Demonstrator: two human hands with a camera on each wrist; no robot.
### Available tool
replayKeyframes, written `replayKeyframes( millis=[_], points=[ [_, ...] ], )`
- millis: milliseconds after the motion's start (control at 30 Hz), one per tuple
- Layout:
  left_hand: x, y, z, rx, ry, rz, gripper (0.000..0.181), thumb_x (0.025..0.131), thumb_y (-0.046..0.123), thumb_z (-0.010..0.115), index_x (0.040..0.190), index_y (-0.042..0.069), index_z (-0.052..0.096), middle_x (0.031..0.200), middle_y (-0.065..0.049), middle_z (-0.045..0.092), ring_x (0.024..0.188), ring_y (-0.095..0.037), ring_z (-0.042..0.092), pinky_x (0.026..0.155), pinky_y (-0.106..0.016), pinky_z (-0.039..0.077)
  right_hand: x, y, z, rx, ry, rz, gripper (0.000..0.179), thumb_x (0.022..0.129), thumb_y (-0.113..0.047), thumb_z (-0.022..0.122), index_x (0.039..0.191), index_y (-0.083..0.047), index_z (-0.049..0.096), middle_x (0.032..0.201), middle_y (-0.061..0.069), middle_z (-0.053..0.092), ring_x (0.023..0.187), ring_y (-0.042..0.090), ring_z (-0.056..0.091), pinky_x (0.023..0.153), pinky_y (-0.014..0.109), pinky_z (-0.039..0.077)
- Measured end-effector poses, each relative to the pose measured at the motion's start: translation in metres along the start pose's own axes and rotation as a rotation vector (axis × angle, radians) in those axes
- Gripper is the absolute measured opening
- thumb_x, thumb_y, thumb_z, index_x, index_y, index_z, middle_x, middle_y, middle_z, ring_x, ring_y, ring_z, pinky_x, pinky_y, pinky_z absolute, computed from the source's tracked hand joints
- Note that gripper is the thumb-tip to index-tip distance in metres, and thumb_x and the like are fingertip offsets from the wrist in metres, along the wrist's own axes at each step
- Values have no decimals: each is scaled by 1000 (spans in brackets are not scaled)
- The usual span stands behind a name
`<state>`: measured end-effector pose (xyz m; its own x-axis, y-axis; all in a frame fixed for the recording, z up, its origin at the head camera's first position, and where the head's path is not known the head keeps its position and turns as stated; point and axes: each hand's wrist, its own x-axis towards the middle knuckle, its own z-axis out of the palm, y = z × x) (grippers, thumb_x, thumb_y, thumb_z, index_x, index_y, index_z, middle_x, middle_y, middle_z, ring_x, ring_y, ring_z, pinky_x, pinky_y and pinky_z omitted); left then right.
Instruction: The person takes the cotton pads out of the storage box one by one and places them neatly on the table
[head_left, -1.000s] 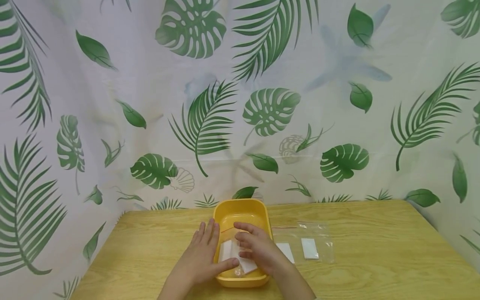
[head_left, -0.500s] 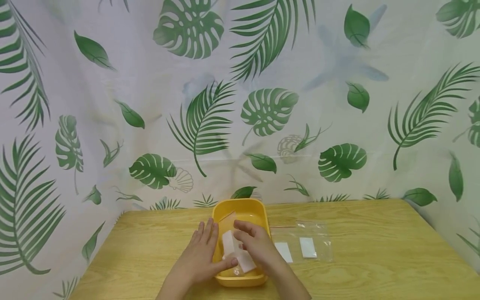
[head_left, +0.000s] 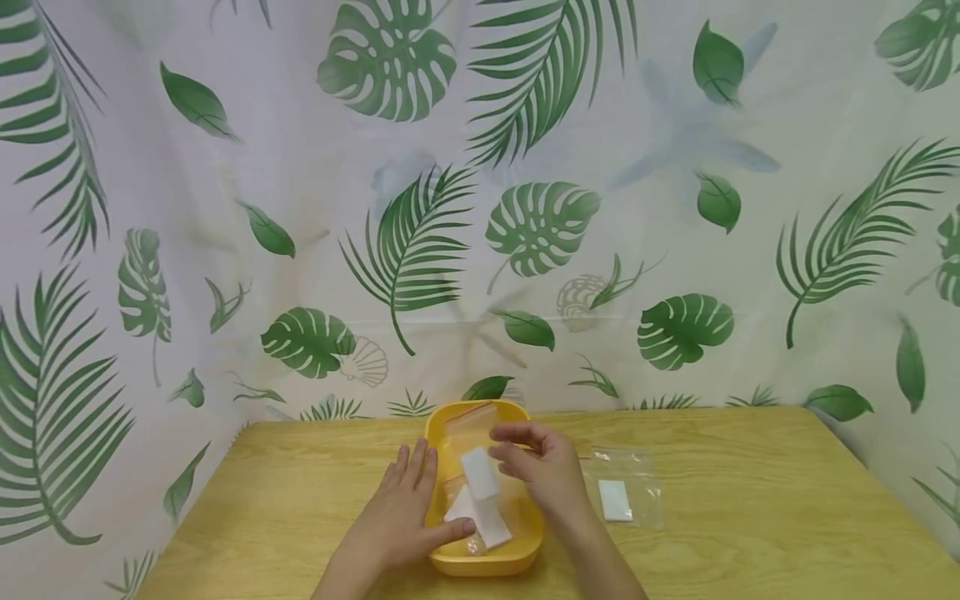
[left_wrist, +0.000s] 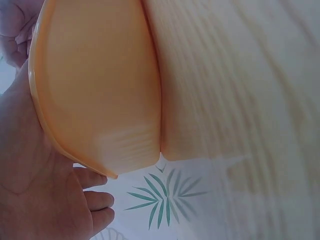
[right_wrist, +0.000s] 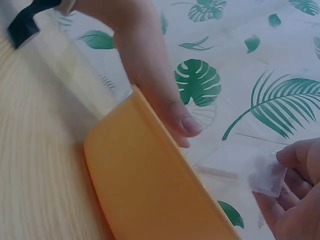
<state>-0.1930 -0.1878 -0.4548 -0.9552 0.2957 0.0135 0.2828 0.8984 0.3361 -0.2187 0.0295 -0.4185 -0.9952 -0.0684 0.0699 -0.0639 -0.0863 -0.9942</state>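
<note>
A yellow plastic bin (head_left: 486,567) stands on the table, holding several clear zip bags with white pieces (head_left: 487,525) inside. My left hand (head_left: 401,508) rests over its left rim, fingers straight and thumb reaching across the near part; the left wrist view shows the hand (left_wrist: 40,170) along the rim. My right hand (head_left: 547,475) pinches a clear zip bag (head_left: 480,473) with a white block in it, above the bin. In the right wrist view the bag (right_wrist: 267,175) hangs from the right hand's fingertips. Its far end carries a red zip line.
To the right of the bin, a clear zip bag with a white card (head_left: 617,502) lies flat on the wooden table (head_left: 750,500). Another bag beside it is mostly hidden by the right hand. A leaf-patterned curtain (head_left: 465,208) hangs behind the table.
The right hand has lifted one zip bag up off the others in the bin and shifted slightly right. The left hand has kept its place on the rim.
</note>
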Motion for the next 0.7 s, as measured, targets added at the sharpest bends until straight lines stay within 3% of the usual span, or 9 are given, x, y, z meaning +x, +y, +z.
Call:
replayKeyframes(
  millis=[233,433,700],
  points=[
    [1,2,2,-3,-8,-1,115,83,83,46,158,1,17,167,-17,5,153,-40,3,123,-52,14,-12,-16,-39,75,-18,-46,20,88,5,70,107,7,64,107,16,71,95,24,74,81,36,61],
    [2,3,-1,8,-16,10,116,83,85,44,158,1,17,167,-18,4,152,-41,3,123,-52,13,-22,-16,-75,66,4,-41,28,90,-2,72,113,9,60,105,8,72,95,20,73,79,38,61],
    [1,3,0,-3,-23,-9,114,84,82,48,159,1,15,167,-17,4,152,-41,1,123,-53,12,-15,-19,-106,39,59,-39,34,91,-5,72,120,6,60,105,1,72,93,15,73,80,31,60]
  ],
)
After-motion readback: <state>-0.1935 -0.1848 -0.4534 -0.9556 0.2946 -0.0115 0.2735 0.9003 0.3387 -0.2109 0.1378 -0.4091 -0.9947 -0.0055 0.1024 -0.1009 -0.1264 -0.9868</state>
